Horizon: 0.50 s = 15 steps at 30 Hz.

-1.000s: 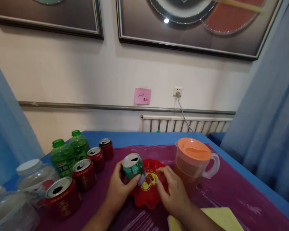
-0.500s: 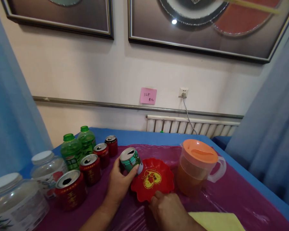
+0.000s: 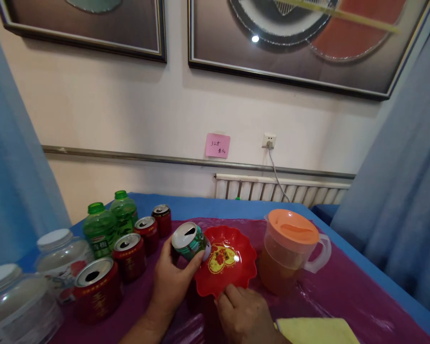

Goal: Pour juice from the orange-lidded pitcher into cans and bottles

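A green can (image 3: 189,242) with an opened top is held in my left hand (image 3: 174,274), fingers behind it and thumb across its front. The can leans, its top tipped to the left, beside the left rim of a red scalloped dish (image 3: 241,263) with a yellow pattern. My right hand (image 3: 241,308) has its curled fingers on the dish's near rim; the thumb is hidden. Just right of the dish stands a clear pitcher (image 3: 281,260) with an orange lid and brownish liquid inside. A yellow cloth (image 3: 317,330) lies near my right wrist.
Several opened red cans (image 3: 129,258) stand in a row on the left. Behind them are two green bottles (image 3: 99,231) and two clear jars (image 3: 66,258) with white lids. A purple sheet (image 3: 361,296) covers part of the blue table. A radiator (image 3: 251,187) is behind.
The red dish is tilted more, its far rim higher, and a bright reflection shows on its base. The green can leans a little further left. The whole view has shifted slightly.
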Motion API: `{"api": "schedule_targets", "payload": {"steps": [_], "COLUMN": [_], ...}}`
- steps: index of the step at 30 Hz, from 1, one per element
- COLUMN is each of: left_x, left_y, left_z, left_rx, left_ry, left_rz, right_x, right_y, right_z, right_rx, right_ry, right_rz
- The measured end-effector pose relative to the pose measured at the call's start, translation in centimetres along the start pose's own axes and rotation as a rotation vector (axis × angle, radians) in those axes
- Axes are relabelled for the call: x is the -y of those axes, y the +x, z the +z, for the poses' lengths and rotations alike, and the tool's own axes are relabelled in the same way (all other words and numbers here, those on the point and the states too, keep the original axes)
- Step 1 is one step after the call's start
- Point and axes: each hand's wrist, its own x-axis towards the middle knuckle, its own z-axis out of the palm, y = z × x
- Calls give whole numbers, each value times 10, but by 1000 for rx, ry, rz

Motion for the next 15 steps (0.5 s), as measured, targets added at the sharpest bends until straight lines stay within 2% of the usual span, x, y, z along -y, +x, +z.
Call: {"api": "schedule_targets", "payload": {"steps": [5, 11, 15], "left_x": [1, 8, 6], "left_y": [-3, -7, -12], "left_z": [-2, 2, 5], "left_rx": [-20, 72, 159], "left_ry": [63, 138, 194], "left_rz": [74, 99, 92], "right_x": [6, 11, 12], "right_y": [-1, -11, -14], "right_z": [6, 23, 30], "right_rx": [8, 148, 167], "right_ry": [60, 99, 101], "right_rz": [-44, -76, -76]}}
